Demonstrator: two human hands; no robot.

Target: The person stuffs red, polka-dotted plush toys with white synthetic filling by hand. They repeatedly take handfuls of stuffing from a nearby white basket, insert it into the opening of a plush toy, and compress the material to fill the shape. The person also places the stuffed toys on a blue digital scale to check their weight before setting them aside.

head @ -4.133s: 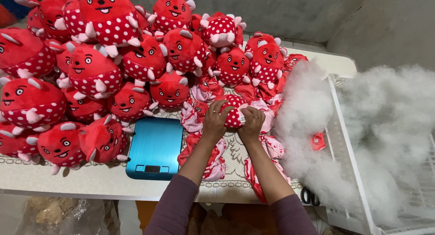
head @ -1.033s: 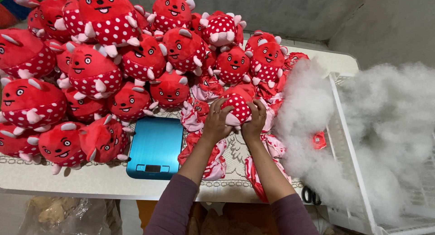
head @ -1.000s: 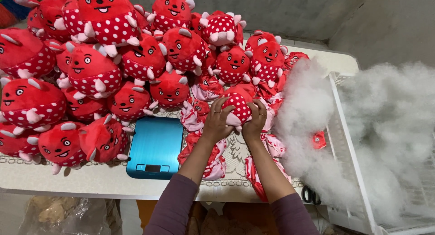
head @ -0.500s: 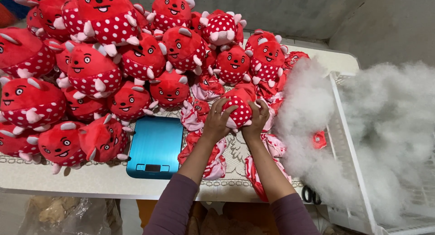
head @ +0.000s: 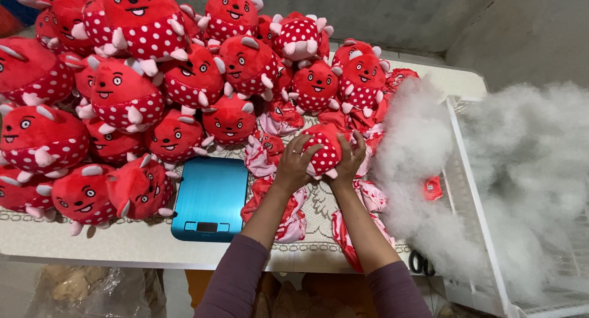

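Lit evenly and fairly brightly from overhead, with no hard glare. Cast only soft, short shadows under the plush toys (head: 126, 94) and beneath the near edge of the table (head: 92, 244). Washed out slightly over the white stuffing (head: 521, 171) at right, losing detail there. Stayed dim below the table, near left. Bent mildly at the edges by the wide lens. Kept sharp at centre, softer toward far corners.

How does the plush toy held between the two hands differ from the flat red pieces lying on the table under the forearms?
The held plush toy is round and puffed out; the flat red skins lie limp and crumpled. The toy is clasped by the left hand and right hand; the skins lie untouched on the table. The toy shows mostly dotted fabric, the skins pale lining. Both are red and white.
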